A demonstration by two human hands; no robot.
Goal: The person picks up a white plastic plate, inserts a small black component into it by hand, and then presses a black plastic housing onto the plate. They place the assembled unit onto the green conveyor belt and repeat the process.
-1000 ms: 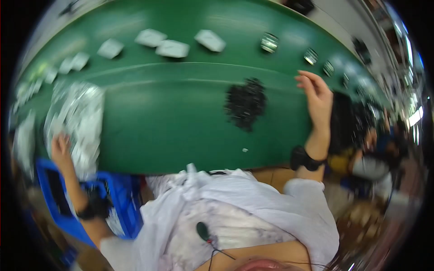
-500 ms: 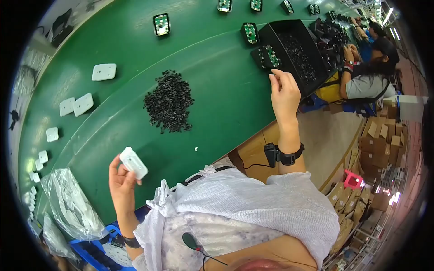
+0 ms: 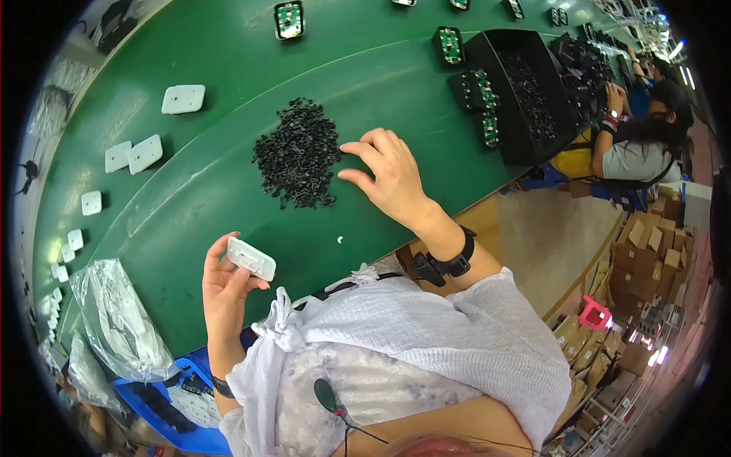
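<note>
My left hand (image 3: 228, 280) grips a white plastic cover (image 3: 252, 259) by its edges, tilted above the green table. My right hand (image 3: 391, 174) hovers at the right side of a pile of small black parts (image 3: 297, 154). Its thumb and forefinger are spread, with a gap between them, and nothing shows in it. A tiny white crescent-shaped piece (image 3: 339, 240) lies on the table between my hands.
Several white covers, such as this one (image 3: 183, 99), lie along the left. Right of the pile stand a black bin (image 3: 487, 87) of small parts and green circuit boards (image 3: 450, 46) in black housings. A clear plastic bag (image 3: 122, 320) lies near-left, above a blue crate (image 3: 164, 419). Co-workers sit far right.
My right hand has moved left from beside the black bin to the pile, and its fingers have spread. My left hand has turned the white cover. One more circuit board shows beside the bin.
</note>
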